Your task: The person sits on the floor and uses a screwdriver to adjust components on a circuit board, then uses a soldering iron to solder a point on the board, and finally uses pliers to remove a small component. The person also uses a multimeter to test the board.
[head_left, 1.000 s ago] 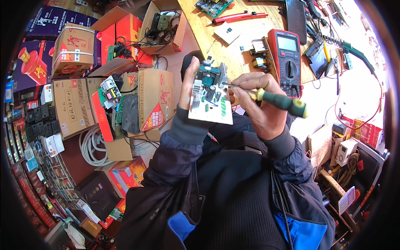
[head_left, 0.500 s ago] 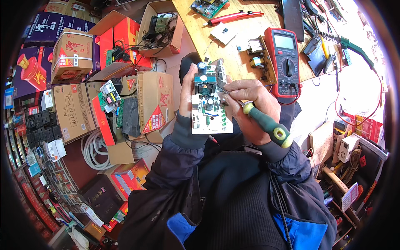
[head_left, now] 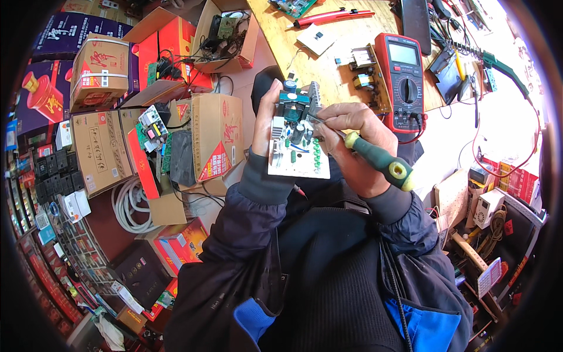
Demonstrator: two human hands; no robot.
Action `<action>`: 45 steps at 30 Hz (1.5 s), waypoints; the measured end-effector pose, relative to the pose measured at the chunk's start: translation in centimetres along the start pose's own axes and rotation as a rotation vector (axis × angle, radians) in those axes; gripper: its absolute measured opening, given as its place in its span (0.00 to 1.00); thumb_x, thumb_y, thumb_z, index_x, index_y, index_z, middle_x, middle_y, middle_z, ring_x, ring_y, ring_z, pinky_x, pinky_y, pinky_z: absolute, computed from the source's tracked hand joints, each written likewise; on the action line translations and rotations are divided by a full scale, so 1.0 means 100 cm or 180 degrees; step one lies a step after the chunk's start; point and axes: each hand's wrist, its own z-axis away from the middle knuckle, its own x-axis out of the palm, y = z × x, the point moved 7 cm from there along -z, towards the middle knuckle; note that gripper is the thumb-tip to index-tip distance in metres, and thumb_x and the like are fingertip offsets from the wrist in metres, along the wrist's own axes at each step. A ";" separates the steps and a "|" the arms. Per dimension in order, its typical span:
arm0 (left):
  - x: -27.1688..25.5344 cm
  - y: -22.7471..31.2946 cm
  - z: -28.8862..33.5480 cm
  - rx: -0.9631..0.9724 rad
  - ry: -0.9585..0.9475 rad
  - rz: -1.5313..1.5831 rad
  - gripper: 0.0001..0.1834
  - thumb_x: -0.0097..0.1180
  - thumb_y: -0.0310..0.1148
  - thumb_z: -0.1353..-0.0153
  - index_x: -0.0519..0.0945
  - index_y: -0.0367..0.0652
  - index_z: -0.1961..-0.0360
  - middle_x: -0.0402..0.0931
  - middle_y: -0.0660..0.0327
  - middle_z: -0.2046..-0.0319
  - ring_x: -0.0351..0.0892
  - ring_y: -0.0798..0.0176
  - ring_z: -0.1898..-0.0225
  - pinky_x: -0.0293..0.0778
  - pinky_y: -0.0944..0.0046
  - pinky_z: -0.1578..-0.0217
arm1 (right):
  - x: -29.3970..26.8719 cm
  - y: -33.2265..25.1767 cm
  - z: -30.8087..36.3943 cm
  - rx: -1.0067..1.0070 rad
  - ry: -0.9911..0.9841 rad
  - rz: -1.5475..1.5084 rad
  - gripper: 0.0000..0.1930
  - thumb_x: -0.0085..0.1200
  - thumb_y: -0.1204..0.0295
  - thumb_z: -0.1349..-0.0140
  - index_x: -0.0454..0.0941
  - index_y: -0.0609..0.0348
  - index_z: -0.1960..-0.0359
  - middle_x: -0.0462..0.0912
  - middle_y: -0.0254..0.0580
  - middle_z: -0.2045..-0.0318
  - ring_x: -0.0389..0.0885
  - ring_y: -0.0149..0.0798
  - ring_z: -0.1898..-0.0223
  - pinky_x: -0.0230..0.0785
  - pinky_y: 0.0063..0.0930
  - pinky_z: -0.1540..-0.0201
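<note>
A white circuit board is gripped along its left edge by my left hand, with the thumb pointing up beside it. It carries a dark transformer, round capacitors, a finned metal heat sink and a row of small green parts. My right hand is closed round a screwdriver with a green and pale yellow handle. The handle slants down and right. Its thin shaft passes under my fingers toward the board's right side, near the heat sink; the tip's exact contact cannot be made out.
On the wooden bench lie a red multimeter, an open-framed module, a red pen-like tool and a small white square. Cardboard boxes with boards and cables crowd the left. A soldering iron stands at right.
The board has tilted, its near edge shifting up toward the bench, so it looks shorter. My right hand and the screwdriver have moved slightly right and stay closely beside the board.
</note>
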 end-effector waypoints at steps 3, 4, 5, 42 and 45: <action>-0.001 0.002 0.002 0.0040 0.0335 -0.0316 0.22 0.50 0.52 0.22 0.81 0.44 0.46 0.86 0.58 0.57 0.89 0.60 0.57 0.86 0.59 0.53 | -0.003 -0.001 0.001 -0.0009 0.0160 0.0025 0.12 0.72 0.82 0.42 0.81 0.56 0.61 0.89 0.43 0.60 0.90 0.42 0.59 0.82 0.31 0.57; 0.003 0.003 0.002 0.0094 0.0143 -0.0289 0.22 0.50 0.52 0.22 0.81 0.44 0.46 0.86 0.58 0.57 0.89 0.60 0.57 0.86 0.59 0.53 | -0.004 -0.001 0.001 -0.0026 0.0188 0.0064 0.12 0.72 0.81 0.42 0.81 0.56 0.61 0.89 0.43 0.60 0.90 0.42 0.59 0.82 0.31 0.57; -0.002 0.002 0.001 -0.0005 0.0289 -0.0293 0.22 0.50 0.52 0.22 0.81 0.44 0.46 0.86 0.58 0.57 0.89 0.60 0.57 0.86 0.59 0.53 | -0.004 -0.003 0.001 -0.0092 0.0157 0.0163 0.12 0.72 0.81 0.42 0.81 0.56 0.61 0.89 0.43 0.59 0.90 0.43 0.59 0.82 0.31 0.57; 0.008 0.000 0.006 -0.0138 0.0117 -0.0082 0.28 0.49 0.57 0.23 0.80 0.41 0.44 0.87 0.52 0.57 0.88 0.56 0.59 0.85 0.57 0.52 | -0.006 -0.010 -0.002 -0.0406 0.0105 0.0357 0.12 0.72 0.83 0.45 0.82 0.56 0.64 0.90 0.42 0.61 0.91 0.42 0.61 0.82 0.31 0.59; 0.009 0.000 0.009 -0.0085 0.0045 -0.0212 0.31 0.45 0.59 0.22 0.77 0.41 0.38 0.86 0.50 0.56 0.88 0.53 0.58 0.85 0.54 0.52 | -0.009 -0.015 0.001 -0.0533 0.0332 0.0384 0.12 0.73 0.83 0.45 0.81 0.56 0.65 0.90 0.42 0.62 0.91 0.41 0.63 0.82 0.28 0.61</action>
